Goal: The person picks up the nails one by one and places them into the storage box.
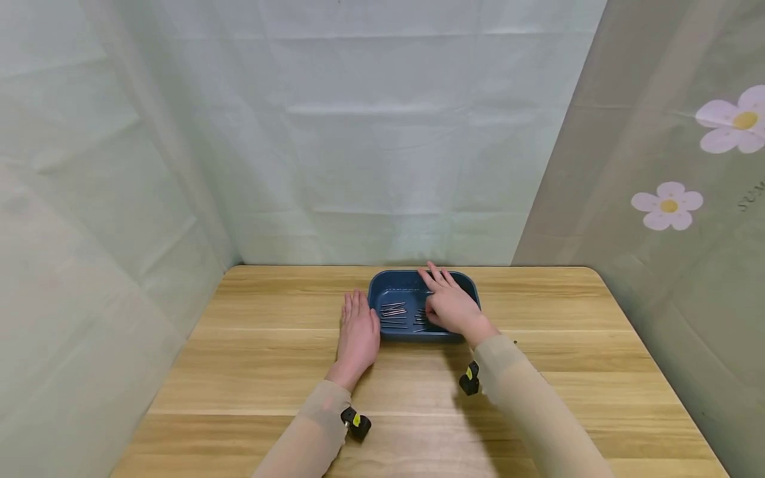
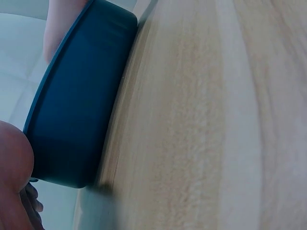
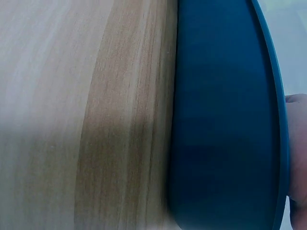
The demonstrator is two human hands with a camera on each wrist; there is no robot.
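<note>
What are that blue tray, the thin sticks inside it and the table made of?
The blue tray looks like moulded plastic: even dark colour, matte sheen, rounded corners and a thin lip. The thin sticks seem to be metal, perhaps nails or pins, going by their grey glint; they are too small to be sure. The table shows pale wood grain in planks, either real wood or a laminate.

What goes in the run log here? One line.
left hand: flat on table, beside blue tray | right hand: in tray, over nails
</note>
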